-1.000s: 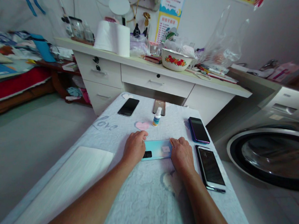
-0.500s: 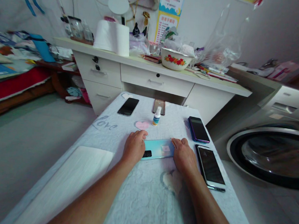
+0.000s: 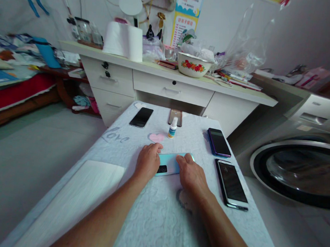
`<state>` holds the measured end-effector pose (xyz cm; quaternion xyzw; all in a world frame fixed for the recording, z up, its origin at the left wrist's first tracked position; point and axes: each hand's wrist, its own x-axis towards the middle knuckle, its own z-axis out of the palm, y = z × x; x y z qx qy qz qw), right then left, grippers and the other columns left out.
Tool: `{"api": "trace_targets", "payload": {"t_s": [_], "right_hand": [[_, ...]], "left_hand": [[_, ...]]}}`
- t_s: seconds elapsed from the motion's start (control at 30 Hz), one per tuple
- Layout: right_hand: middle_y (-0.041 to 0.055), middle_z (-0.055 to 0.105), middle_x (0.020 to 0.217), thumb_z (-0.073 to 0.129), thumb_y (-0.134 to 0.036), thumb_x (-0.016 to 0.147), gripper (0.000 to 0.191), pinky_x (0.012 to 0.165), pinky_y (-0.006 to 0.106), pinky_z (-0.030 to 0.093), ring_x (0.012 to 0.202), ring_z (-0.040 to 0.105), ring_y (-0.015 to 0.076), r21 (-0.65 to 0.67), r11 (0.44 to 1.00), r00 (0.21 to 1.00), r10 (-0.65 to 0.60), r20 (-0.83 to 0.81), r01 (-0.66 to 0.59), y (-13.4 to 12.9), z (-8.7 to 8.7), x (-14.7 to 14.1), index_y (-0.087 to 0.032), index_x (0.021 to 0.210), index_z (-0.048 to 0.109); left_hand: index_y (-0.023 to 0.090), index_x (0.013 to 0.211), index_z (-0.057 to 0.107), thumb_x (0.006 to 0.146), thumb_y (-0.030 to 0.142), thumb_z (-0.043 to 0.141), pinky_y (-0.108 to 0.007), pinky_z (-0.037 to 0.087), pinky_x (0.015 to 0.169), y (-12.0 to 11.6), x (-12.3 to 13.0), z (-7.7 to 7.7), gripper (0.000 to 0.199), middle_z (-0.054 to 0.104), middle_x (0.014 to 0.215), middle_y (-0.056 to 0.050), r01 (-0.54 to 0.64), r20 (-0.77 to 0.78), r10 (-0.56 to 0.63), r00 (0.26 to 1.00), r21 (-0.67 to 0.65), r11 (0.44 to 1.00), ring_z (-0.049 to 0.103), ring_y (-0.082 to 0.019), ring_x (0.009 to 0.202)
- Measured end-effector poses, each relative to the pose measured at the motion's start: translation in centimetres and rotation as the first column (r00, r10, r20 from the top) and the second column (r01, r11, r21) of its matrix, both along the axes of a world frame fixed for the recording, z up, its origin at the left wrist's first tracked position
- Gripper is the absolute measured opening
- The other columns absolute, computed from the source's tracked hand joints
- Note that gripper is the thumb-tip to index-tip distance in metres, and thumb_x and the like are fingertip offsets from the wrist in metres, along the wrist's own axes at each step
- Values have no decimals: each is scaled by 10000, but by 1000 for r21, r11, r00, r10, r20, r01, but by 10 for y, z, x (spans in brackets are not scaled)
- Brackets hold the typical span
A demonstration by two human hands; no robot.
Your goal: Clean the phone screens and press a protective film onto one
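Note:
A light blue phone (image 3: pixel 171 163) lies back up on the cloth-covered table (image 3: pixel 152 214), its dark camera block at the left end. My left hand (image 3: pixel 148 161) holds that left end with curled fingers. My right hand (image 3: pixel 191 173) is closed over the right part of the phone's back, fingertips pressed together; whether something small is pinched there is hidden. Beyond the phone stands a small white spray bottle (image 3: pixel 173 128), upright.
A black phone (image 3: pixel 142 117) lies back left, a brown-edged phone or case (image 3: pixel 176 117) behind the bottle. At right are a dark phone (image 3: pixel 219 142) and a white phone (image 3: pixel 232 183) on a black one. Behind stands a white desk (image 3: pixel 156 85); a washing machine (image 3: pixel 300 149) is at right.
My right hand has moved left from the phone's right end onto its back, covering the pale square patch seen there before. My left hand and the phone have stayed in place.

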<state>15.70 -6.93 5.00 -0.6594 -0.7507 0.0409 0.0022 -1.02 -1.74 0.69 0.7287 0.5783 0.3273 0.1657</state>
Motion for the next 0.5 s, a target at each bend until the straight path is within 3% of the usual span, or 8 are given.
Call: {"api": "trace_targets", "payload": {"t_s": [0.2, 0.5], "right_hand": [[38, 588, 973, 354, -211, 996, 293, 587, 293, 257, 764, 554, 176, 55, 992, 992, 119, -41, -116, -2, 0, -7, -274, 1130, 607], [63, 590, 982, 358, -206, 1004, 305, 700, 290, 308, 846, 528, 199, 102, 990, 995, 99, -31, -96, 7, -6, -12, -241, 1082, 651]], "left_hand": [[152, 1005, 630, 757, -25, 425, -367, 463, 893, 0, 0, 1, 368, 689, 925, -74, 3, -12, -3, 1000, -3, 1000, 598, -220, 917], [155, 999, 629, 760, -21, 426, -366, 463, 894, -1, 0, 1, 360, 690, 932, -70, -1, -7, 1, 1000, -4, 1000, 597, -217, 922]]}}
